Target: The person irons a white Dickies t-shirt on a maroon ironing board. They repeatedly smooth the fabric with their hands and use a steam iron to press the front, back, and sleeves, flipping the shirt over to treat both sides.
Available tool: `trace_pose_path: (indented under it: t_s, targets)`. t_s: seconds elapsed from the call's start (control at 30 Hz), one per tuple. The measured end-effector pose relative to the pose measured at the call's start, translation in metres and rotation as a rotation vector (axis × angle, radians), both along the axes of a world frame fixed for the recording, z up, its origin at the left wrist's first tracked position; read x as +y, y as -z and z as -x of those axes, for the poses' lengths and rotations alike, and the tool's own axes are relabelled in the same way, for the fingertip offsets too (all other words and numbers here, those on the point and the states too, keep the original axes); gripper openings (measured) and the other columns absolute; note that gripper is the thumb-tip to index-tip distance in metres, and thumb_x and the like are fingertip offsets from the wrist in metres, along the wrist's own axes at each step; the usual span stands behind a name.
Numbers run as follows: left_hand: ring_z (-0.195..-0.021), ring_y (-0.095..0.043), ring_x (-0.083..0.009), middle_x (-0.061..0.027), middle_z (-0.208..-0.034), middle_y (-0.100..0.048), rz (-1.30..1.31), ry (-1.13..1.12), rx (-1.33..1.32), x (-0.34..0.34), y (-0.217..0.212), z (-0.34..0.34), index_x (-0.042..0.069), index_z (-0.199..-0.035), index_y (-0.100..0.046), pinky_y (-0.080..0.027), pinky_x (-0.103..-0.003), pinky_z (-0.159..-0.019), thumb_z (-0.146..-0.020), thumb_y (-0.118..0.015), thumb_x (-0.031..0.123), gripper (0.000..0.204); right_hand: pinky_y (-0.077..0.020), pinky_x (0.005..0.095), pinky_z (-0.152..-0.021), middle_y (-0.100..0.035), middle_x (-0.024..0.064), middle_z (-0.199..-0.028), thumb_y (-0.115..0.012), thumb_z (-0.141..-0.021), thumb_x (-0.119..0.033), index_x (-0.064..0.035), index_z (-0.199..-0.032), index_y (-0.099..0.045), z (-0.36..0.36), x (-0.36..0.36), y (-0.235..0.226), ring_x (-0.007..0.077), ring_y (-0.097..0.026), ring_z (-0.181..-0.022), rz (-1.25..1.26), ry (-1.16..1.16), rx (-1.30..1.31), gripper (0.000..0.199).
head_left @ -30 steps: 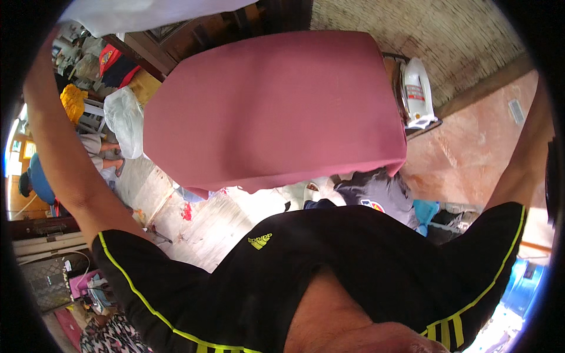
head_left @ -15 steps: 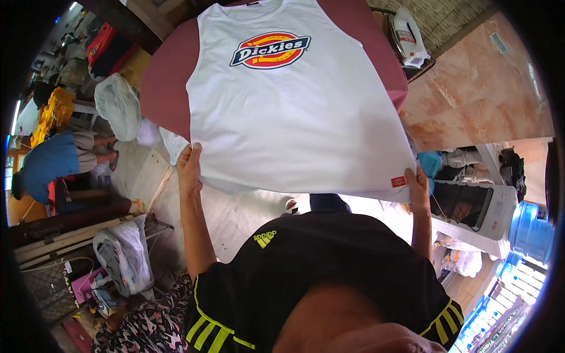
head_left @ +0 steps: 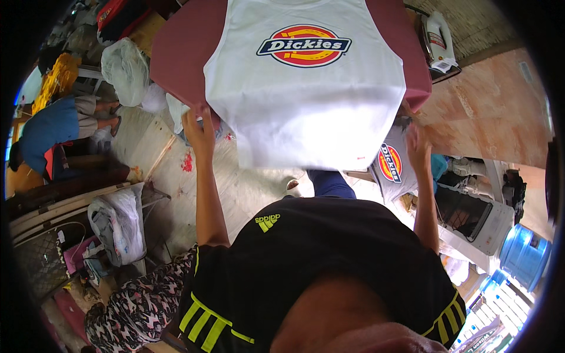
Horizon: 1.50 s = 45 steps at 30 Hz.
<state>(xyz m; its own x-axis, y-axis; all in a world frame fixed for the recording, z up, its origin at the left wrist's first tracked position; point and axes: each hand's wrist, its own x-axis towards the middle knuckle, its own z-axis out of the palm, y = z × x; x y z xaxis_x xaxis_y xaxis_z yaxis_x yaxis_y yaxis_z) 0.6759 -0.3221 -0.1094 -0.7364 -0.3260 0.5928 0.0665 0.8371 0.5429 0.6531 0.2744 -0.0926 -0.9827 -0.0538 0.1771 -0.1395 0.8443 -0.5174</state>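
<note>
From my distant station I watch two bare hands at work about a padded board covered in plain maroon cloth (head_left: 182, 53), and I place everything by that board. On it lies a white sleeveless shirt (head_left: 306, 100) with an oval red, yellow and dark blue print on the chest. The shirt's upper part rests flat on the cloth, while its lower part drops over the near edge, bright with light, a small red tag near the hem.

My left hand (head_left: 199, 129) is at the board's near left edge, just beside the shirt, fingers partly curled; I cannot tell whether they grip anything. My right hand (head_left: 419, 147) is below the near right corner, blurred, and I cannot tell whether it is open or closed.

Close by that hand, under the same corner, I see a grey garment (head_left: 391, 167) with a similar print. Right of the board stands a white plastic object with a looped handle (head_left: 440, 41). Left of it are a translucent plastic bag (head_left: 125, 70) and, farther out, a bent-over person in a blue top (head_left: 52, 141).
</note>
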Motion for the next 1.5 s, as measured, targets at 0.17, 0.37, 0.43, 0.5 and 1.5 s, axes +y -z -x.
trace_pose_path:
  t_s: [0.17, 0.37, 0.43, 0.5, 1.5]
  targets:
    - [-0.082, -0.063, -0.0352, -0.0166, -0.085, -0.065, 0.075, -0.083, -0.129, -0.016, -0.025, 0.089, -0.001, -0.103, -0.066, -0.049, -0.044, -0.072, -0.091, -0.070, 0.024, 0.028, -0.0520, 0.0443, -0.079, -0.067, 0.0229, -0.102, -0.064, -0.093, -0.014, 0.0014, -0.115, -0.062, 0.137, -0.062, -0.042, 0.0399, -0.065, -0.092, -0.066, -0.053, 0.272, 0.026]
    - [-0.074, -0.059, -0.0267, -0.0129, -0.079, -0.063, -0.151, -0.172, -0.352, -0.016, -0.033, 0.117, -0.001, -0.099, -0.060, -0.048, -0.038, -0.072, -0.090, -0.070, 0.020, 0.025, -0.0521, 0.0425, -0.078, -0.065, 0.0206, -0.093, -0.065, -0.093, -0.015, 0.0018, -0.106, -0.063, 0.186, -0.052, -0.020, 0.0372, -0.065, -0.088, 0.071, 0.016, 0.222, 0.022]
    - [-0.073, -0.057, -0.0187, -0.0093, -0.078, -0.060, -0.277, -0.129, -0.318, -0.013, -0.036, 0.115, -0.001, -0.101, -0.058, -0.047, -0.034, -0.071, -0.091, -0.069, 0.016, 0.023, -0.0523, 0.0425, -0.076, -0.065, 0.0203, -0.092, -0.066, -0.091, -0.014, 0.0008, -0.107, -0.063, 0.191, -0.051, -0.022, 0.0357, -0.066, -0.085, 0.032, 0.040, 0.183, 0.022]
    - [-0.075, -0.053, -0.0130, -0.0066, -0.081, -0.059, -0.329, -0.115, -0.293, -0.007, -0.041, 0.113, -0.001, -0.102, -0.057, -0.046, -0.030, -0.072, -0.092, -0.068, 0.009, 0.017, -0.0525, 0.0424, -0.075, -0.066, 0.0201, -0.091, -0.067, -0.090, -0.013, -0.0002, -0.107, -0.063, 0.194, -0.050, -0.025, 0.0342, -0.066, -0.083, -0.010, 0.060, 0.141, 0.022]
    - [-0.060, -0.055, -0.0257, -0.0091, -0.073, -0.063, 0.040, 0.672, -0.433, -0.050, -0.060, 0.484, 0.009, -0.101, -0.069, -0.048, -0.034, -0.061, -0.094, -0.070, 0.030, 0.023, -0.0533, 0.0444, -0.079, -0.068, 0.0175, -0.101, -0.067, -0.093, -0.017, -0.0067, -0.106, -0.066, 0.491, -0.179, -0.039, 0.0395, -0.066, -0.090, -0.089, -0.229, 0.345, 0.017]
